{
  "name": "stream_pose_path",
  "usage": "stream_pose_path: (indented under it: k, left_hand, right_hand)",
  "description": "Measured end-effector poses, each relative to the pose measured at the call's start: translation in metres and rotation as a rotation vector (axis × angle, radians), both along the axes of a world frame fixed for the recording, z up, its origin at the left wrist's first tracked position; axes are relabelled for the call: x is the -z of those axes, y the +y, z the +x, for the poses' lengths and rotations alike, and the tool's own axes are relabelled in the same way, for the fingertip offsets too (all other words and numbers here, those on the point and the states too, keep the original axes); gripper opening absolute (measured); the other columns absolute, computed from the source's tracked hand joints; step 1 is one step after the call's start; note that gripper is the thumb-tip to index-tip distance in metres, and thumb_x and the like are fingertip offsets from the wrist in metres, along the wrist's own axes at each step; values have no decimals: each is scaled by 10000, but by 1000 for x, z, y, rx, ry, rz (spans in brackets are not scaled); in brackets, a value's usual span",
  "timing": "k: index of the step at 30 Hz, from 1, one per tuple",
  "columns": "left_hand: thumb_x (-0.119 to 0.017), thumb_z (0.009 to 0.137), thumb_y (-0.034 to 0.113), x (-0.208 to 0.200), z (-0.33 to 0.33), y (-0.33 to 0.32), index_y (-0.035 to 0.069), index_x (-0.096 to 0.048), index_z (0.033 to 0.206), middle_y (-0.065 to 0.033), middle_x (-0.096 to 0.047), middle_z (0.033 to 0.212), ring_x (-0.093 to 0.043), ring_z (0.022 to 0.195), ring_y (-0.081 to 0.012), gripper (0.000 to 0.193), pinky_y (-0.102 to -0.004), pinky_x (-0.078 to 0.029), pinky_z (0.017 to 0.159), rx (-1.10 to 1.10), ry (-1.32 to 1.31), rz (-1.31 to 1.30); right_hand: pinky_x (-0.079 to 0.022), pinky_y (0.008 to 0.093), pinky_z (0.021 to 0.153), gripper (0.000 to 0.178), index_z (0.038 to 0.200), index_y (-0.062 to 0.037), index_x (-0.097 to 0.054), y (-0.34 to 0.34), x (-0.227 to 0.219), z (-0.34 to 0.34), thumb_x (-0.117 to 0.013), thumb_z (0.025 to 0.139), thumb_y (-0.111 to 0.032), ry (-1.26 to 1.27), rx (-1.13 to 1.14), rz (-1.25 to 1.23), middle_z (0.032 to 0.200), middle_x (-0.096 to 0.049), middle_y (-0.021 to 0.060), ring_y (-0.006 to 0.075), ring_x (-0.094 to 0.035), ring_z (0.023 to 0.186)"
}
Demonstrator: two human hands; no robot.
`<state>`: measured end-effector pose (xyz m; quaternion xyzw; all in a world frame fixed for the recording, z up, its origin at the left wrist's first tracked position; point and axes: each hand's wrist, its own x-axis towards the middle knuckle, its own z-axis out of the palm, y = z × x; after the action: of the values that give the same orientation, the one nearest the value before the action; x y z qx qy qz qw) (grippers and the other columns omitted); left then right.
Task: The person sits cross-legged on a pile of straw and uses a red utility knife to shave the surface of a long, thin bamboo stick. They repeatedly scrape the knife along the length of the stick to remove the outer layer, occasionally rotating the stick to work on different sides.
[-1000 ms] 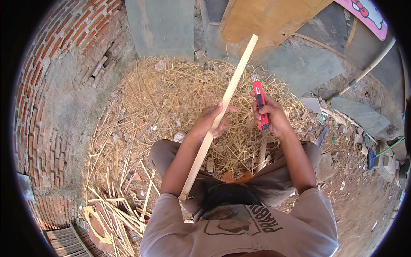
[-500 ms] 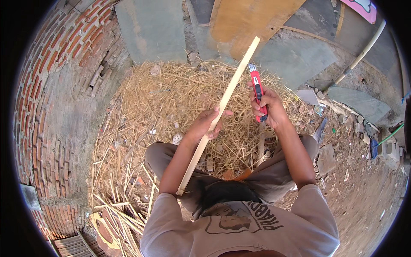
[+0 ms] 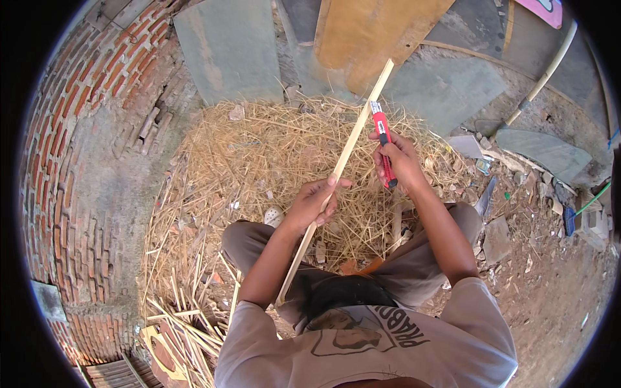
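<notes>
A long pale strip of wood or bamboo (image 3: 352, 139) slants up and to the right in front of me. My left hand (image 3: 315, 204) is closed around it below its middle, and its lower end comes down over my left thigh. In my right hand (image 3: 398, 160) is a red and black utility knife (image 3: 382, 132), gripped by the handle with the blade pointing away from me. The blade end meets or overlaps the strip's right edge near its upper part; whether it cuts into it I cannot tell.
Shavings (image 3: 259, 149) cover the ground before my crossed legs. A pile of similar strips (image 3: 194, 333) lies at my lower left, near a brick wall (image 3: 71, 194). Grey sheets (image 3: 229, 52) and a brown board (image 3: 369, 39) stand at the back. A blue-headed brush (image 3: 569, 221) is at right.
The knife has moved left, from beside the strip to its edge, and its handle has turned slightly. The strip has rolled a little in my left hand and looks narrower.
</notes>
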<state>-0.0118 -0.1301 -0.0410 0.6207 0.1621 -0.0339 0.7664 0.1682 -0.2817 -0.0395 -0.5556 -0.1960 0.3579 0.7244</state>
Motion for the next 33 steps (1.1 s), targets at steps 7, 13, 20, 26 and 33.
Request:
stream_pose_path:
  k: [7, 13, 20, 26, 33]
  left_hand:
    - [-333, 1025, 490, -5, 10, 3, -35, -466, 1313, 24, -402, 521, -325, 347, -54, 614, -219, -294, 354, 49, 0, -322]
    - [-308, 1022, 510, 0, 27, -11, -10, -446, 1344, 21, -418, 556, -349, 381, -55, 627, -218, -314, 376, 169, 77, -418]
    - [-318, 1032, 464, 9, 25, -13, 35, -435, 1373, 8, -463, 624, -364, 415, -57, 561, -205, -314, 380, 248, -16, -434]
    - [-331, 1052, 379, 10, 22, -2, 37, -468, 1342, 22, -443, 619, -326, 425, -34, 470, -195, -303, 396, -5, 79, -316]
    - [-418, 1030, 397, -1, 9, 0, 93, -511, 1332, 28, -425, 629, -324, 443, -36, 438, -197, -304, 418, -92, 127, -317]
  right_hand:
    - [-330, 228, 419, 259, 1138, -15, -561, -3, 12, 2, -462, 900, -46, -302, 54, -109, 654, -492, -6, 64, -432, 483]
    - [-256, 218, 386, 241, 888, -44, -589, 12, 13, 20, -652, 933, -272, 107, 71, 1, 599, -433, -46, 44, -346, 428]
    - [-267, 212, 385, 234, 908, -40, -590, 7, -7, 89, -658, 928, -263, 88, 118, 85, 595, -405, -58, 46, -354, 436]
    - [-325, 297, 428, 492, 840, -44, -613, 2, 36, 82, -559, 927, -526, -551, 297, -350, 582, -430, -13, 103, -398, 437]
    - [-458, 435, 505, 583, 702, -79, -633, 6, 30, 5, -561, 842, -640, -1268, -69, -567, 522, -543, 119, 325, -578, 489]
